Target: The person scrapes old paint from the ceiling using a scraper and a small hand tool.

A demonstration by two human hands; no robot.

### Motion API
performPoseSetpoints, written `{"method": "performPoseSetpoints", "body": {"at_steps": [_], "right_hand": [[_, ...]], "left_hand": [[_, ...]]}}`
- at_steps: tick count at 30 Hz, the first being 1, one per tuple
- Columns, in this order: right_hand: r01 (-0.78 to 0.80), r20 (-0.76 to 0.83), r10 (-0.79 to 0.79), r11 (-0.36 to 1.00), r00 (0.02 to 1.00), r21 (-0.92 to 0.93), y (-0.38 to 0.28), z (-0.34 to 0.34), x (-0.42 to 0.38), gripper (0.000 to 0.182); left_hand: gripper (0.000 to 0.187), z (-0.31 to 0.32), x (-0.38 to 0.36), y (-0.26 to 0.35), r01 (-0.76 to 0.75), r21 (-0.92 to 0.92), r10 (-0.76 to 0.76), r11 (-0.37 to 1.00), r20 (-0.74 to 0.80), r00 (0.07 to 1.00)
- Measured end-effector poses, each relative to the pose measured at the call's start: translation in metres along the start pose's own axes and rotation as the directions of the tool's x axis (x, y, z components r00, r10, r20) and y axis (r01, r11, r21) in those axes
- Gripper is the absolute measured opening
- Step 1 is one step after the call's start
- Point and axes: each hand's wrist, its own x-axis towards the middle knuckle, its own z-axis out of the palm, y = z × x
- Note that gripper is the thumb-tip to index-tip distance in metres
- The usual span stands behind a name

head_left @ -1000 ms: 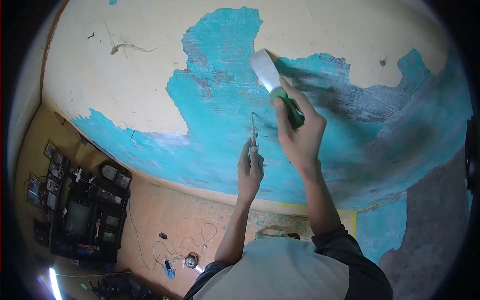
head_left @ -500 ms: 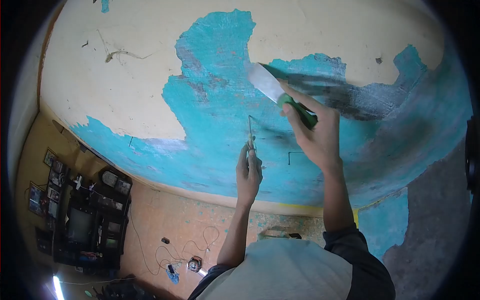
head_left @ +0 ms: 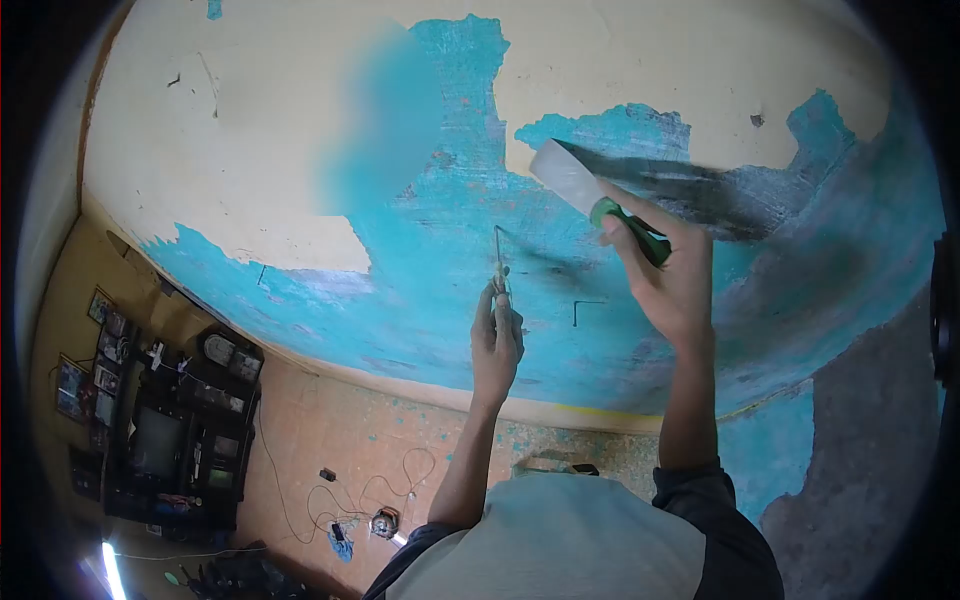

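Observation:
My right hand (head_left: 680,275) is closed around the green handle of a putty knife (head_left: 565,178). Its wide pale blade lies close to the wall (head_left: 430,250), at a cream edge beside exposed turquoise. Whether the blade touches cannot be told. Lower and to the left, my left hand (head_left: 497,345) pinches a thin dark rod (head_left: 499,245), which points up across the turquoise area; something small and pale sits at its base by my fingertips. A bent dark hook (head_left: 577,312) juts from the wall between my hands.
Cream paint (head_left: 220,130) with ragged edges surrounds the turquoise. Flakes lie on the floor (head_left: 400,435) along the wall's foot. A cable (head_left: 290,510) and a round device (head_left: 384,521) are on the floor. A dark cabinet (head_left: 185,430) stands at left. One wall patch is blurred.
My right hand and the putty knife have moved right and slightly down, uncovering a cream strip where the blade was. My left hand stays almost in place, still on the rod.

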Motion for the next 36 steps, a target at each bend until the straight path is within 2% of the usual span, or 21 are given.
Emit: {"method": "performPoseSetpoints", "body": {"at_steps": [2,4,5,7,10,15,17,18,19,21,26,28,36], "right_hand": [[0.004,-0.031,-0.004,1.000,1.000,0.013,0.005,0.002,0.000,0.033],[0.136,-0.031,-0.136,0.991,0.990,-0.006,0.003,0.014,0.012,0.033],[0.131,-0.031,-0.131,0.991,0.991,-0.002,-0.001,0.023,0.019,0.033],[0.155,0.112,-0.146,0.986,0.983,-0.068,-0.010,0.041,0.031,0.033],[0.140,0.048,-0.140,0.990,0.989,0.007,-0.008,0.052,0.023,0.032],[0.083,-0.039,-0.085,0.996,0.996,-0.029,0.004,0.018,-0.007,0.033],[0.079,-0.084,-0.088,0.992,0.993,-0.102,-0.003,0.006,-0.010,0.033],[0.028,-0.045,-0.037,0.980,0.998,-0.195,-0.016,-0.002,-0.009,0.034],[0.028,-0.041,-0.037,0.981,0.998,-0.193,-0.013,-0.003,-0.008,0.034],[0.287,-0.110,-0.326,0.918,0.939,-0.274,-0.004,-0.006,-0.001,0.036],[0.285,-0.021,-0.321,0.868,0.947,-0.407,-0.005,-0.014,0.003,0.040],[0.373,0.005,-0.414,0.816,0.910,-0.442,-0.005,-0.003,0.009,0.042],[0.418,-0.057,-0.476,0.818,0.878,-0.396,0.016,-0.001,0.004,0.047]], "left_hand": [[0.052,0.001,0.000,-0.002,-0.008,0.005,0.008,1.000,-0.008,1.000],[0.045,0.005,-0.001,-0.004,-0.012,-0.052,0.012,0.999,-0.010,1.000],[0.045,0.006,-0.002,-0.003,-0.008,-0.048,0.007,0.999,-0.011,1.000],[0.045,0.009,-0.003,0.002,0.017,-0.072,-0.018,0.997,-0.016,1.000],[0.045,0.004,-0.002,0.002,0.010,-0.031,-0.010,0.999,-0.012,1.000],[0.045,0.000,-0.001,0.000,-0.009,-0.037,0.009,0.999,-0.006,1.000],[0.046,0.000,-0.002,0.000,-0.012,-0.047,0.012,0.999,-0.001,1.000],[0.050,0.000,-0.002,0.002,-0.010,-0.030,0.010,0.999,-0.006,1.000],[0.054,-0.001,-0.002,0.003,-0.008,-0.014,0.008,1.000,-0.012,1.000],[0.053,-0.005,-0.001,-0.002,-0.019,-0.010,0.019,1.000,-0.012,1.000],[0.054,-0.006,0.002,-0.006,-0.012,0.011,0.012,1.000,-0.012,1.000],[0.054,-0.005,0.002,-0.006,-0.016,0.005,0.016,1.000,-0.021,1.000],[0.057,-0.004,0.000,0.000,0.000,0.011,0.000,1.000,-0.007,1.000]]}}
